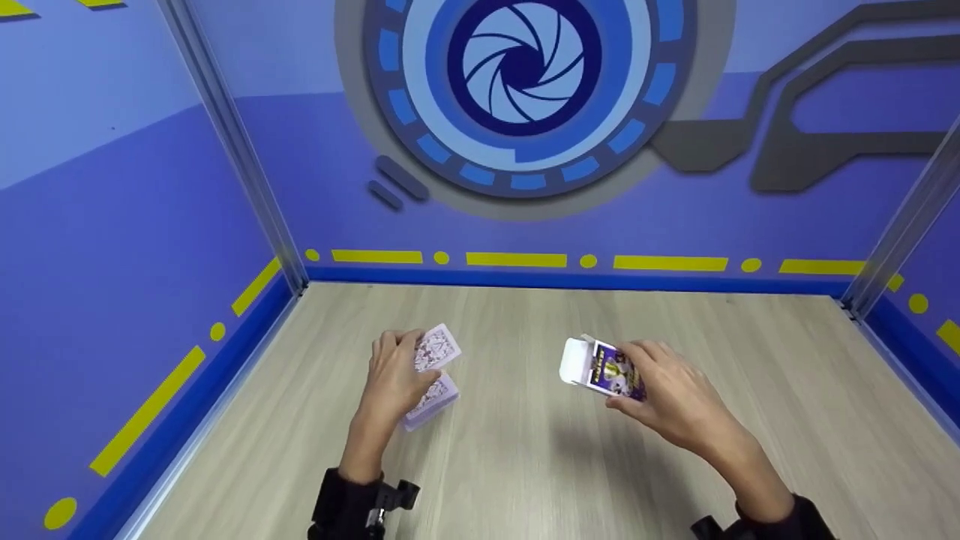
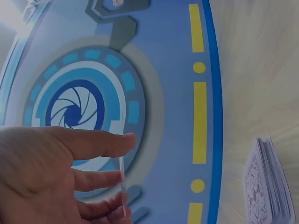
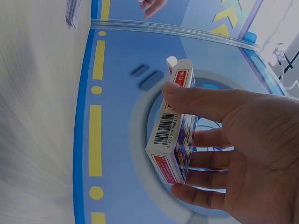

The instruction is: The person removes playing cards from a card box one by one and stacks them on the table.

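My left hand (image 1: 391, 379) pinches a patterned playing card (image 1: 437, 348) between thumb and fingers; in the left wrist view the card shows edge-on as a thin pale line. Below it, a deck of playing cards (image 1: 433, 402) with the same back pattern stands on the table, its layered edges plain in the left wrist view. On the other side, my right hand (image 1: 679, 394) grips a small purple and white card box (image 1: 616, 371), thumb on one narrow side and fingers on the opposite side. The box's white end flap (image 1: 576, 361) is folded out, toward the left hand.
The wood-grain tabletop (image 1: 517, 442) is bounded by blue panels with yellow markings (image 1: 516, 259) at the back and sides. Metal posts (image 1: 244, 150) stand at the back corners. Black straps (image 1: 349, 502) with camera mounts sit on both wrists.
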`<state>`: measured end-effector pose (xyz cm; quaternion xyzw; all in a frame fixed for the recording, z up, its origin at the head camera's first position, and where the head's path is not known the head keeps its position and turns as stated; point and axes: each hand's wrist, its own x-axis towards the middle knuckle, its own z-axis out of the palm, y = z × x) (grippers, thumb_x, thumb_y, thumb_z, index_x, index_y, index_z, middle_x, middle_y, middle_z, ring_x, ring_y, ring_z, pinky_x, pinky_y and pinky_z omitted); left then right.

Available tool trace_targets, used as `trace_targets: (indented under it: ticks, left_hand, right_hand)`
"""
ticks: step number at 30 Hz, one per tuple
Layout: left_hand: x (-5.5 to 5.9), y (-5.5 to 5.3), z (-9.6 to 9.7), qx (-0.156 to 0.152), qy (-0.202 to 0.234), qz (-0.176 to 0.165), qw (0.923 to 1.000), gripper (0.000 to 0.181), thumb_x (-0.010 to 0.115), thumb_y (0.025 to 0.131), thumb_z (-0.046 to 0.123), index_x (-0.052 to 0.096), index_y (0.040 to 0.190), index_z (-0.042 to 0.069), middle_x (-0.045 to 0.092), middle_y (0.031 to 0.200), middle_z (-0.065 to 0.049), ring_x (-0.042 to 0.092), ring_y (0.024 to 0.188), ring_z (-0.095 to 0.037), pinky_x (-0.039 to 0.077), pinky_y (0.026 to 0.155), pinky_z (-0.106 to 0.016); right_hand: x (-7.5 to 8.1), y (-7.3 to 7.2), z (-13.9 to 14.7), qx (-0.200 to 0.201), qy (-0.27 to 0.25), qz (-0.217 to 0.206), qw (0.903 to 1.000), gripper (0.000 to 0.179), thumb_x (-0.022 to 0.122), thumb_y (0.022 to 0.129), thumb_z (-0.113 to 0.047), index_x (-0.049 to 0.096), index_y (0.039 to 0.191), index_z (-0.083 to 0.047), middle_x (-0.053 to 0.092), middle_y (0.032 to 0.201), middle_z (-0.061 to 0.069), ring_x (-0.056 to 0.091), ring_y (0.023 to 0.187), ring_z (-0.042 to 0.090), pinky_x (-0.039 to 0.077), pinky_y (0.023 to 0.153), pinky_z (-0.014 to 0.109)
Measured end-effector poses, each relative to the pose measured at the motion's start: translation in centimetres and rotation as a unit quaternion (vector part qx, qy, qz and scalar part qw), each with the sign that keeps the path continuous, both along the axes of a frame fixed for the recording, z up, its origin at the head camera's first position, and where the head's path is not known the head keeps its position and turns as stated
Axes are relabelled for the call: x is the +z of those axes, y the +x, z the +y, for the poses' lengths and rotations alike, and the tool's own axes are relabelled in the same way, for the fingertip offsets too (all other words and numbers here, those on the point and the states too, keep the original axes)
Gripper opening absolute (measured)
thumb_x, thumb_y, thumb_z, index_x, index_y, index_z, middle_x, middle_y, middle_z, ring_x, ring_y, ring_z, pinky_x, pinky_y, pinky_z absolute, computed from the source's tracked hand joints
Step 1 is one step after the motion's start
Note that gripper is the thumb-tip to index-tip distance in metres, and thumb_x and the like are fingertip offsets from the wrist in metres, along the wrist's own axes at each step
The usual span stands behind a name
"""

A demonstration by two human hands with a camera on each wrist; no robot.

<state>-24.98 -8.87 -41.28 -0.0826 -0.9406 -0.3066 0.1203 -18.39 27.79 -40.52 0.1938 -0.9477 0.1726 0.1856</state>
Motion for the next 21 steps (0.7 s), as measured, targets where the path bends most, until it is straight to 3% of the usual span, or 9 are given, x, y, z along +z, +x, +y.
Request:
trace_targets:
  ticks: [11, 21]
  left_hand:
    - [-1.7, -1.5, -1.3, 0.002, -0.026, -0.097, 0.9949, 0.066, 0.088, 0.08, 0.011, 0.06, 0.137, -0.005, 0.055, 0.127, -0.025, 0.049, 0.116, -0.037, 0.043, 0.101, -0.052]
    - [-3.4, -2.1, -1.5, 0.016, -0.027, -0.139, 0.9897, 0.065, 0.09, 0.077, 0.011, 0.062, 0.134, -0.004, 0.056, 0.121, -0.022, 0.049, 0.108, -0.033, 0.047, 0.093, -0.05]
  right_hand:
    - [-0.2, -0.2, 0.1, -0.004, 0.006, -0.002, 1.0, 0.069, 0.092, 0.077, -0.03, 0.062, 0.133, -0.001, 0.065, 0.121, 0.015, 0.062, 0.101, 0.028, 0.053, 0.077, 0.046]
    - [-0.3, 0.0, -0.3, -0.014, 0.02, -0.008, 0.9997, 0.069, 0.092, 0.078, -0.032, 0.062, 0.132, -0.002, 0.065, 0.121, 0.015, 0.063, 0.102, 0.03, 0.053, 0.078, 0.049]
